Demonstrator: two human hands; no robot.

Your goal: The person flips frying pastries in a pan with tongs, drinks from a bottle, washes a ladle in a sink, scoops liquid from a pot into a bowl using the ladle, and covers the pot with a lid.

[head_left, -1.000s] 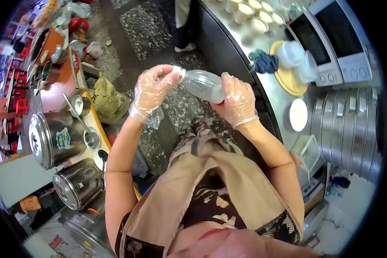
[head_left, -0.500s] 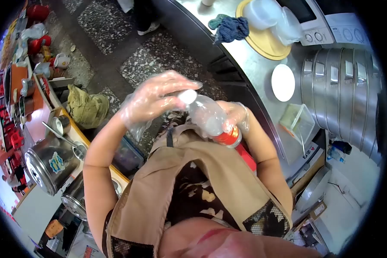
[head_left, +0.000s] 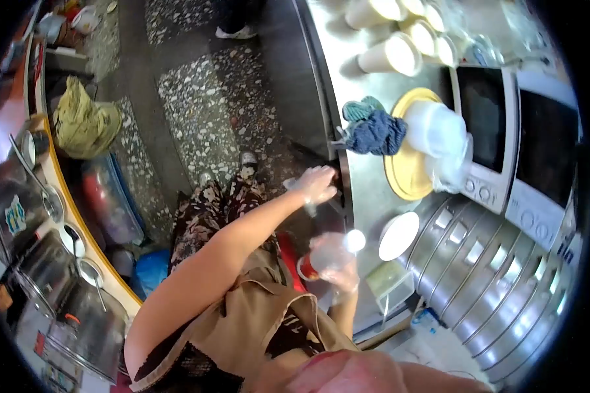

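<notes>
My right hand point(head_left: 339, 274), in a clear plastic glove, is closed around a clear plastic bottle point(head_left: 331, 252) beside the counter edge. The bottle lies tilted, its white cap point(head_left: 355, 241) toward the counter and its red label point(head_left: 307, 267) toward my apron. My left hand point(head_left: 317, 185), also gloved, reaches across to the dark front under the steel counter point(head_left: 367, 190). Its fingers are bent against the edge there, and what they grip is partly hidden.
On the counter are a yellow round board point(head_left: 400, 171) with plastic tubs point(head_left: 434, 128), a blue cloth point(head_left: 377, 132), a white bowl point(head_left: 398, 236), paper cups point(head_left: 390, 56) and a clear container point(head_left: 390, 283). Stacked steel steamers point(head_left: 485, 281) and microwaves point(head_left: 485, 121) stand right. Lidded pots point(head_left: 36, 262) stand left.
My left hand has left the bottle cap and moved right to the counter's front. My right hand has lowered the bottle and turned its cap toward the counter. The view has shifted right.
</notes>
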